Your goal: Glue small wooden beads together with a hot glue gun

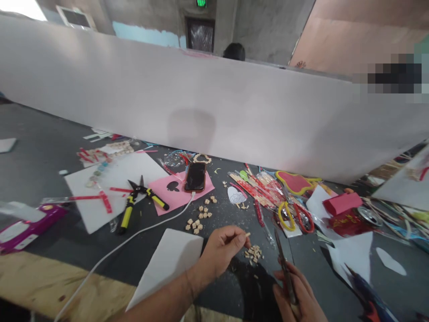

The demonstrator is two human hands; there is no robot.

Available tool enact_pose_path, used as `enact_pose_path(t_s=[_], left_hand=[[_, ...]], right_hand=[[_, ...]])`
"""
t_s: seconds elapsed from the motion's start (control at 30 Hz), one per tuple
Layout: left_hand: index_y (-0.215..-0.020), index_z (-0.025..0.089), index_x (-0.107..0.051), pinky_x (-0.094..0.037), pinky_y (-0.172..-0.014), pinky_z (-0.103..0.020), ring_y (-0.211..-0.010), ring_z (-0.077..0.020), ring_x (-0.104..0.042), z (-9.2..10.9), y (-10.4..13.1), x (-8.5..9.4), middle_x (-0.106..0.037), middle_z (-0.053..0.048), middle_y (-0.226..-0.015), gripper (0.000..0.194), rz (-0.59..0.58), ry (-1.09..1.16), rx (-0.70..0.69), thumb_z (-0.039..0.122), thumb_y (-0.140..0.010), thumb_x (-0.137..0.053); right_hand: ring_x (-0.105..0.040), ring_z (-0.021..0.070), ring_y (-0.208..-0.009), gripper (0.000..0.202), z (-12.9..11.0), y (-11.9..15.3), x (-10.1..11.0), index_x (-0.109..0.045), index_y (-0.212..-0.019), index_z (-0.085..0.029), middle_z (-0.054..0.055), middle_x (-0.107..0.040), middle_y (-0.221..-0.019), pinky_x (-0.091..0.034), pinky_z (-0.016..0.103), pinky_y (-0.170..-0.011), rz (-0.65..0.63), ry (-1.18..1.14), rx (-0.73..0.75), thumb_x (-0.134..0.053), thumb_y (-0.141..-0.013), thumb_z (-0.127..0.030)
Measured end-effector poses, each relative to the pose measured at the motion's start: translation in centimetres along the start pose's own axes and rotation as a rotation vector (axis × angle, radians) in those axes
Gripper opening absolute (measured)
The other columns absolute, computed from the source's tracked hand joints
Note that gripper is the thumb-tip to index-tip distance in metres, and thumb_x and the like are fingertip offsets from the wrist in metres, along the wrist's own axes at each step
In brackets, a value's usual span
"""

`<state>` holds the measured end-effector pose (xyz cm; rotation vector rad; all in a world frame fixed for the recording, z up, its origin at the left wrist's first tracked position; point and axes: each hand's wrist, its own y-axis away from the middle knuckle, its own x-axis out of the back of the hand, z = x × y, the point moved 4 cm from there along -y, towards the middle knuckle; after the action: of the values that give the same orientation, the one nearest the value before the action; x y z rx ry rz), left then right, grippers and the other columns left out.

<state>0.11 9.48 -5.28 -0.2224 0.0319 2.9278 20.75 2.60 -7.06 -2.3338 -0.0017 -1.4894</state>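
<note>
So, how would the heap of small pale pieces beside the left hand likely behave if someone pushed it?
The heap of pieces would probably spread apart, since it looks loose, with a few lying separately. Each one is likely light, being tiny beside the left hand. Some might roll, as they look short and stick-like, though their exact shape is unclear.
</note>
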Motion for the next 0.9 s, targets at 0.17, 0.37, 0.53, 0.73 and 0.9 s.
enact_pose_path(t_s=[0.17,0.37,0.53,0.73,0.9], left_hand=[[-0.075,0.013,-0.07,-0.039,-0.06,-0.024,-0.066,-0.0149,-0.054,-0.4,0.0,-0.1,-0.066,-0.004,-0.069,0.037,0.008,0.03,0.05,0.05,-0.071,-0.063],[-0.076,0.014,-0.066,-0.039,-0.061,-0.023,-0.064,-0.0132,-0.054,-0.6,-0.2,0.1,-0.065,-0.002,-0.066,0.032,0.056,0.112,0.085,0.045,-0.069,-0.066],[-0.075,0.014,-0.062,-0.04,-0.063,-0.023,-0.065,-0.0131,-0.054,-0.4,-0.2,0.1,-0.063,-0.001,-0.066,0.028,0.042,0.126,0.066,0.042,-0.072,-0.064],[-0.071,0.013,-0.061,-0.041,-0.065,-0.023,-0.066,-0.0132,-0.055,0.1,0.1,0.1,-0.061,-0.002,-0.067,0.027,-0.002,0.044,-0.002,0.037,-0.081,-0.054],[-0.07,0.013,-0.061,-0.042,-0.063,-0.023,-0.065,-0.0142,-0.055,0.4,0.1,0.1,-0.062,-0.002,-0.065,0.027,-0.011,0.016,0.011,0.037,-0.079,-0.053]], right_hand=[[-0.062,0.0241,-0.101,0.023,-1.1,0.0,0.1,-0.061,-0.1,-0.021,0.013,-0.062,-0.113,-0.055,0.031,-0.078,-0.033,-0.036,-0.004,-0.048,-0.084,-0.031],[-0.061,0.0233,-0.102,0.022,-2.8,0.0,-0.5,-0.057,-0.102,-0.019,0.015,-0.057,-0.115,-0.055,0.031,-0.077,-0.031,0.007,0.048,-0.046,-0.085,-0.027],[-0.053,0.0243,-0.113,0.025,-2.8,-0.1,-0.7,-0.052,-0.108,-0.018,0.015,-0.05,-0.126,-0.051,0.035,-0.088,-0.064,0.019,0.081,-0.046,-0.086,-0.025],[-0.051,0.0218,-0.116,0.026,-3.6,-0.7,-0.6,-0.056,-0.108,-0.018,0.013,-0.047,-0.132,-0.05,0.031,-0.089,-0.201,-0.105,0.006,-0.043,-0.086,-0.024],[-0.05,0.0214,-0.117,0.024,-4.2,-1.2,-0.1,-0.06,-0.099,-0.018,0.013,-0.046,-0.133,-0.047,0.031,-0.092,-0.2,-0.243,-0.102,-0.042,-0.087,-0.029]])
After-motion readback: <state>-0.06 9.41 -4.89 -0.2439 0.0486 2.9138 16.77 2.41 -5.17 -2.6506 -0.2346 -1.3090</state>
